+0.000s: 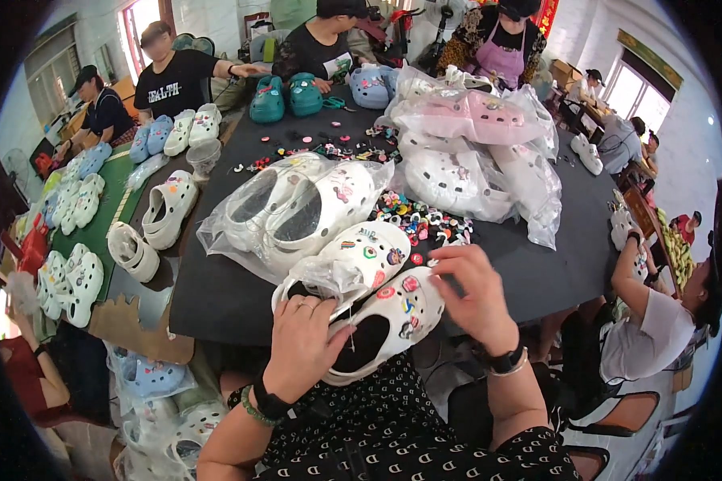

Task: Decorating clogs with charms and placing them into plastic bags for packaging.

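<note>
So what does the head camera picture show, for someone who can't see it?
A person's left hand holds a white clog with colourful charms while the right hand touches its front. On the black table lie bagged white clogs and a charm pile; other people sit around.

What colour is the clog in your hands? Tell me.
White clog, with coloured charms; head view.

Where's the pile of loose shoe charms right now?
In the head view, the pile of loose charms lies on the black table just above the right hand, between the bagged white clogs on its left and the stacked bags on its right.
</note>
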Motion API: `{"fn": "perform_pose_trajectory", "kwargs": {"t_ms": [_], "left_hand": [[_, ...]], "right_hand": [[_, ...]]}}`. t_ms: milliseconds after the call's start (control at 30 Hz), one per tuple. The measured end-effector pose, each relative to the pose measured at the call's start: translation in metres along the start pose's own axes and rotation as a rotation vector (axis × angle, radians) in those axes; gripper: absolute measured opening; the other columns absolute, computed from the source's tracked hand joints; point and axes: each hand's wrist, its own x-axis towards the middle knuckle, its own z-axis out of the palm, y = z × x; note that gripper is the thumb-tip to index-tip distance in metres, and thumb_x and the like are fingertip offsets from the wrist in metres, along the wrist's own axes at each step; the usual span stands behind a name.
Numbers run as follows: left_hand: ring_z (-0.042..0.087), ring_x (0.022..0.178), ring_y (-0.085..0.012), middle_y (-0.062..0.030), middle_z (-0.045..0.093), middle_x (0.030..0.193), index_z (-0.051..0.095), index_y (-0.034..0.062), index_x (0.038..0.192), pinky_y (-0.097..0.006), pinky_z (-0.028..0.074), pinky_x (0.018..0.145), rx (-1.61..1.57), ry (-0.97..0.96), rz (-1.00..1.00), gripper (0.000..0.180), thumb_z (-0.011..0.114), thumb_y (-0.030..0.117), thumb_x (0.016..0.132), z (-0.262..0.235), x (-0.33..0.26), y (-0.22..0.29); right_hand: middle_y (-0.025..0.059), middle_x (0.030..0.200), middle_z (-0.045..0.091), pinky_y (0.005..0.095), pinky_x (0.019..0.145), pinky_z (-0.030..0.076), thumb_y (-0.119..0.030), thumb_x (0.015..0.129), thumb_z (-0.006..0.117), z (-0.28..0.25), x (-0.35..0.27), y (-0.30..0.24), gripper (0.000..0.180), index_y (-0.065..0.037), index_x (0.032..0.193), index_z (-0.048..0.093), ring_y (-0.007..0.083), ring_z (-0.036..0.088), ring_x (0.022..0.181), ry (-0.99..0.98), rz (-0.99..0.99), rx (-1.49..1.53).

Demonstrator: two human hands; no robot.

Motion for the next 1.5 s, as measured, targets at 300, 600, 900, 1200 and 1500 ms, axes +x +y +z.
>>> {"fn": "perform_pose_trajectory", "kwargs": {"t_ms": [300, 600, 900, 1200, 1500], "left_hand": [[0.058, 0.089, -0.0314, -0.0121, 0.06, 0.091, 0.062, 0.0024, 0.096, -0.044, 0.041, 0.079, 0.038, -0.09, -0.044, 0.038, 0.08, 0.026, 0.073, 0.006, 0.014, 0.007], [0.06, 0.081, -0.0359, -0.0162, 0.062, 0.084, 0.059, 0.0012, 0.089, -0.047, 0.045, 0.069, 0.095, -0.099, -0.025, 0.029, 0.077, 0.02, 0.075, 0.019, 0.018, 0.004], [0.062, 0.078, -0.0351, -0.0144, 0.063, 0.082, 0.062, 0.0049, 0.089, -0.047, 0.048, 0.068, -0.06, 0.061, 0.049, 0.018, 0.069, 0.014, 0.076, 0.017, -0.004, -0.003], [0.063, 0.077, -0.0355, -0.015, 0.065, 0.083, 0.067, 0.005, 0.09, -0.045, 0.049, 0.069, -0.143, 0.103, -0.188, 0.021, 0.077, 0.015, 0.075, -0.044, -0.059, -0.011], [0.064, 0.093, -0.0359, -0.0136, 0.069, 0.096, 0.071, 0.006, 0.101, -0.045, 0.05, 0.084, 0.071, 0.098, -0.211, 0.033, 0.077, 0.013, 0.069, -0.094, -0.085, -0.041]], "right_hand": [[0.0123, 0.109, 0.066, 0.0416, 0.086, 0.051, -0.003, 0.081, 0.074, 0.009, -0.068, 0.028, 0.016, -0.003, 0.093, 0.063, 0.0336, 0.063, 0.101, -0.012, 0.266, -0.019], [0.0154, 0.115, 0.062, 0.0334, 0.08, 0.053, 0.004, 0.085, 0.067, 0.027, -0.071, 0.029, 0.018, 0.0, 0.1, 0.058, 0.0275, 0.065, 0.094, 0.042, 0.293, 0.101], [0.0183, 0.111, 0.063, 0.0384, 0.09, 0.048, 0.004, 0.081, 0.064, 0.021, -0.074, 0.022, 0.011, 0.001, 0.09, 0.059, 0.0332, 0.062, 0.103, 0.049, 0.327, 0.043], [0.0196, 0.119, 0.059, 0.0415, 0.089, 0.049, 0.004, 0.082, 0.067, 0.052, -0.06, 0.028, 0.015, -0.001, 0.093, 0.057, 0.0342, 0.061, 0.104, 0.001, 0.258, 0.031], [0.0176, 0.115, 0.061, 0.0419, 0.094, 0.048, 0.002, 0.083, 0.068, 0.057, -0.022, 0.009, 0.014, -0.001, 0.094, 0.06, 0.0359, 0.061, 0.107, -0.088, 0.177, 0.117]]}}
